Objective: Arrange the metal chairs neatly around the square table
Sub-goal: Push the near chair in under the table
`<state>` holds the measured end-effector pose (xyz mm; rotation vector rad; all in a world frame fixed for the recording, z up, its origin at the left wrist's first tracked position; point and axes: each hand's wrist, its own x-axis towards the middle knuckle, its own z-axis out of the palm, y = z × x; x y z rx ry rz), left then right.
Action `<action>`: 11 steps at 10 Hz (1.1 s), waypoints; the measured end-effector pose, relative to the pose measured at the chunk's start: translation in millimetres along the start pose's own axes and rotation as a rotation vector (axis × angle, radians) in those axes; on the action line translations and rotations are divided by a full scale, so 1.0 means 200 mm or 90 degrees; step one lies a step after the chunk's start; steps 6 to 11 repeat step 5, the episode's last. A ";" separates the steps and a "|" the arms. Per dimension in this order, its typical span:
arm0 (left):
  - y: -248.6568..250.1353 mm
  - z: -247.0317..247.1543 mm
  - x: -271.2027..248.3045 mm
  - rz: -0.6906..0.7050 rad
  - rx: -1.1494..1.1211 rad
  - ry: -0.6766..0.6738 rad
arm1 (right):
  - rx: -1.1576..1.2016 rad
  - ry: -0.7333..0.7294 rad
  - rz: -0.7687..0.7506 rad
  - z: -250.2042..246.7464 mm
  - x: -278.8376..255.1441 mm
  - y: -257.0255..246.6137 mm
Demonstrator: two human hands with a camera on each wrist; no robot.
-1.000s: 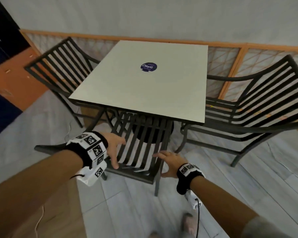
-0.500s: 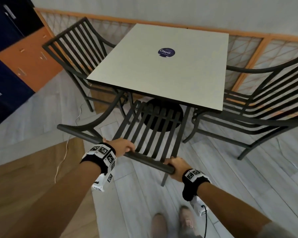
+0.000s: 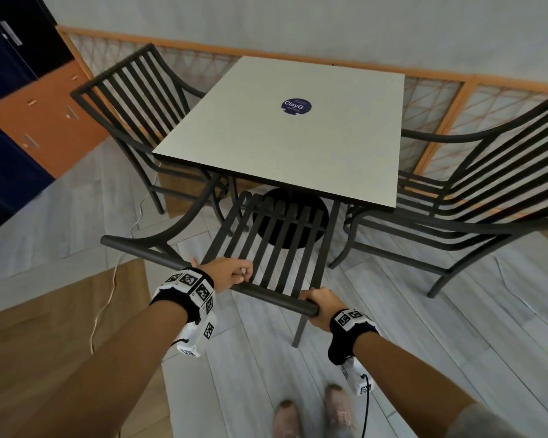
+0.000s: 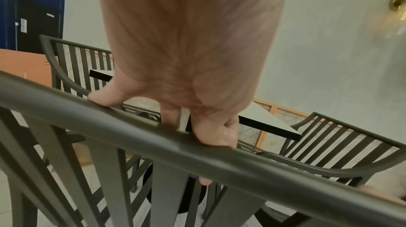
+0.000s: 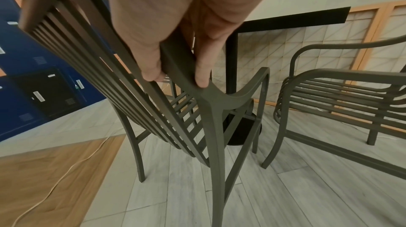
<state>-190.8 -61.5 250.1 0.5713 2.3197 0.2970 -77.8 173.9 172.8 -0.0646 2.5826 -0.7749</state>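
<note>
Since half a second ago little has shifted: both hands were already on the near chair's top rail and remain there; a second ago they were lower, on the seat slats, so the hands have come up to the rail.

Head view: left hand (image 3: 227,275) wraps the top rail (image 3: 266,294) of the near chair (image 3: 276,241) around mid-length, fingers curled over it. Right hand (image 3: 321,306) grips the rail's right end. The chair's seat is tucked part way under the near edge of the square table (image 3: 285,143). Left chair (image 3: 130,99) stands at the table's left side, right chair (image 3: 475,184) at its right side, both facing in. Round blue sticker (image 3: 296,105) sits on the tabletop. White cable (image 3: 108,298) runs over the floor at left. Blue and orange cabinets (image 3: 23,121) at far left.

Left wrist view: left hand (image 4: 186,78) on the rail (image 4: 197,145), fingertips (image 4: 216,138) curled over the front, thumb pressing the rail's top. Table edge and both side chairs behind.

Right wrist view: right hand (image 5: 175,31) clasps the back's corner post (image 5: 186,74), fingers (image 5: 202,67) curled round it. Table pedestal (image 5: 231,57) stands just behind the chair, right chair (image 5: 340,100) near.
</note>
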 end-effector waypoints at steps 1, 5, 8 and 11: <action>0.00 0.03 -0.01 -0.017 -0.005 0.017 | -0.007 -0.006 0.011 -0.01 -0.01 -0.01; 0.24 -0.01 -0.01 0.016 0.088 -0.067 | -0.092 0.038 -0.101 -0.19 -0.24 -0.10; 0.24 -0.01 -0.01 0.016 0.088 -0.067 | -0.092 0.038 -0.101 -0.19 -0.24 -0.10; 0.24 -0.01 -0.01 0.016 0.088 -0.067 | -0.092 0.038 -0.101 -0.19 -0.24 -0.10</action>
